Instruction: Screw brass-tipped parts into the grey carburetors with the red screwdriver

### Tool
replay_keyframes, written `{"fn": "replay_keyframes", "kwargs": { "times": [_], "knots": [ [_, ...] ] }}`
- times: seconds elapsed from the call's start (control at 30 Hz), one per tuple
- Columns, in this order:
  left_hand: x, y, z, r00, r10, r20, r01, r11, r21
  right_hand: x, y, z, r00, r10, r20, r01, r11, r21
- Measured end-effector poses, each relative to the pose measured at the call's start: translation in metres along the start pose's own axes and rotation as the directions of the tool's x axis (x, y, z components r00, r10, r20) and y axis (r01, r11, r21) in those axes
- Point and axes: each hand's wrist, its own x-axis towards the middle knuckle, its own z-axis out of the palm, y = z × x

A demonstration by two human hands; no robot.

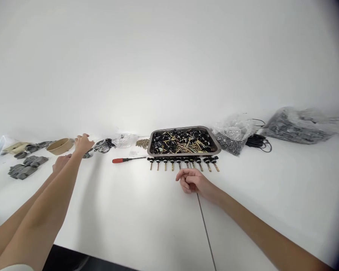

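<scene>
Black parts (172, 160) with brass-coloured stems lie in row before metal tray (183, 154), stems pointing away. Right hand (193, 181) near them, fingers curled; whether it grasps anything, cannot tell.

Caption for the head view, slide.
Right hand near a row of black-headed pieces lined up along a tray of loose parts.

The tabletop (147, 214) is white, the metal tray (216, 147) grey, its heaped fittings (183, 142) black and gold-coloured. At its six o'clock, stemmed fittings (165, 160) repeat black heads, gold-coloured shanks; at eight, a red-handled screwdriver (129, 159); at nine, a tan bowl (58, 151).
</scene>
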Motion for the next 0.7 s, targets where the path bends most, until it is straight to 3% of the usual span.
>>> {"fn": "replay_keyframes", "kwargs": {
  "times": [0.33,0.7],
  "knots": [
    [0.006,-0.022,0.027,0.985,-0.164,0.053,0.153,0.974,0.169,0.001,-0.003,-0.003,1.000,-0.013,0.017,0.012,0.997,0.074],
    [-0.020,-0.024,0.031,0.985,-0.121,-0.121,0.142,0.971,0.190,0.004,-0.003,-0.003,0.999,-0.032,0.032,0.029,0.995,0.090]
  ]
}}
